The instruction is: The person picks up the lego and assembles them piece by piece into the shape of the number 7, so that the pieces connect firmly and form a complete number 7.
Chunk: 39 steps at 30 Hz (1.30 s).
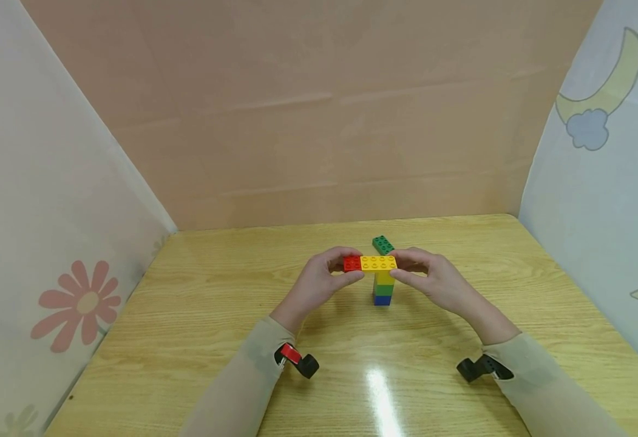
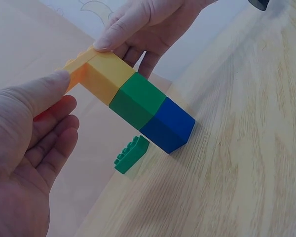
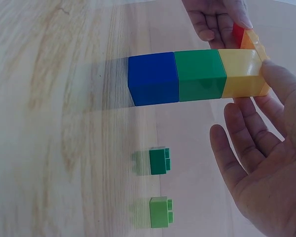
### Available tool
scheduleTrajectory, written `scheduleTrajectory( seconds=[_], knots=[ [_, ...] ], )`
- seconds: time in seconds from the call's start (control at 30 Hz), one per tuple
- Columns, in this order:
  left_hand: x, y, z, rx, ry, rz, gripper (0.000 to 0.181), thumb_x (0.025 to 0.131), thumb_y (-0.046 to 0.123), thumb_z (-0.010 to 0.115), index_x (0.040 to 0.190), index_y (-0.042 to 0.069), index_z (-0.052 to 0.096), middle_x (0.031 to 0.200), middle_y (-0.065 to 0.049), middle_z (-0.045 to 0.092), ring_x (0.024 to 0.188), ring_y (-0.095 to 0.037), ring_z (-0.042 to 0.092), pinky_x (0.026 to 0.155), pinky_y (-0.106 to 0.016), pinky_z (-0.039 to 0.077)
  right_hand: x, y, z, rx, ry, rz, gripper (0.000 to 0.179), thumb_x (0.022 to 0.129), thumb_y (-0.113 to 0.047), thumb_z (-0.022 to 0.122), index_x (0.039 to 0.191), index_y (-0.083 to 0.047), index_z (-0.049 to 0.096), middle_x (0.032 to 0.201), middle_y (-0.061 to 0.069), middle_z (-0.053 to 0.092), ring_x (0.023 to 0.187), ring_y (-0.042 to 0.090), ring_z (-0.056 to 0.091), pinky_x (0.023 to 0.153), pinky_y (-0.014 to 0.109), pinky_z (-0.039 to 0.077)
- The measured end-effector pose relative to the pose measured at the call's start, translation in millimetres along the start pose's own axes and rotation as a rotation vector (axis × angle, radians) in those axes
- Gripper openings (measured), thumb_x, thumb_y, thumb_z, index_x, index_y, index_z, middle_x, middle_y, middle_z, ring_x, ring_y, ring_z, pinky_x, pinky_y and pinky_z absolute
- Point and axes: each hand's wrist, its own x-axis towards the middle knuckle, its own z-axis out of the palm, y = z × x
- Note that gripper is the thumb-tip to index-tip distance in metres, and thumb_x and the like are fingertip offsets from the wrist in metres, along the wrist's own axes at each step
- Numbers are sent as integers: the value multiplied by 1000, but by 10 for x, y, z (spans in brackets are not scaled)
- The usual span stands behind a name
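Observation:
An upright tower has a blue block (image 3: 154, 79) at the bottom, a green block (image 3: 200, 75) in the middle and a yellow block (image 3: 240, 73) above. Across its top lies a thin yellow brick (image 1: 379, 263) with studs, jutting out to the left. A red studded brick (image 1: 352, 263) sits at that jutting end. My left hand (image 1: 319, 276) pinches the red and yellow end between thumb and fingers, partly covering the red brick. At the tower's top, my right hand (image 1: 441, 279) pinches the thin yellow brick's right end.
Behind the tower a dark green brick (image 1: 383, 245) lies on the wooden table (image 1: 231, 291). The right wrist view also shows a light green brick (image 3: 159, 212) near it. A tan backdrop (image 1: 319, 121) and printed side walls (image 1: 614, 200) surround the table.

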Motion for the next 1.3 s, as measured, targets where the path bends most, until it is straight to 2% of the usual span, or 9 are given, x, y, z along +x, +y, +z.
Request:
scheduleTrajectory(
  seconds=[0.17, 0.3, 0.63, 0.87, 1.3],
  knots=[
    [4, 9, -4, -16, -2, -1, 44, 101, 24, 85, 143, 17, 71, 127, 6, 74, 114, -18, 71, 97, -33, 61, -10, -11, -1, 4, 0, -6, 45, 111, -26, 72, 150, -6, 66, 137, 10, 73, 122, 31, 69, 105, 56, 57],
    [3, 18, -5, -30, -5, -18, 42, 101, 23, 85, 141, 17, 72, 126, 6, 74, 113, -17, 72, 98, -33, 61, -2, -6, 6, 0, 2, -6, 45, 111, -27, 72, 150, -7, 66, 137, 9, 73, 121, 30, 69, 106, 60, 55],
    [3, 54, 4, -44, -3, -54, 38, 101, 21, 85, 137, 21, 74, 125, 6, 75, 111, -17, 71, 98, -32, 61, 9, 21, -1, -2, 1, 3, 46, 110, -30, 73, 150, -8, 67, 136, 6, 73, 121, 29, 69, 104, 54, 57],
    [11, 34, 18, -46, 2, -50, 38, 100, 20, 86, 135, 22, 75, 124, 7, 75, 112, -16, 72, 97, -32, 61, 11, 39, 2, 5, -5, 10, 46, 110, -30, 73, 150, -9, 67, 137, 6, 72, 122, 29, 69, 104, 50, 58],
    [26, 34, 9, -45, -6, -45, 38, 100, 21, 86, 136, 21, 75, 123, 6, 75, 111, -16, 72, 97, -31, 61, 8, 37, -5, 21, -3, 27, 48, 110, -31, 73, 151, -8, 66, 138, 8, 72, 124, 33, 68, 104, 53, 58]
  ],
)
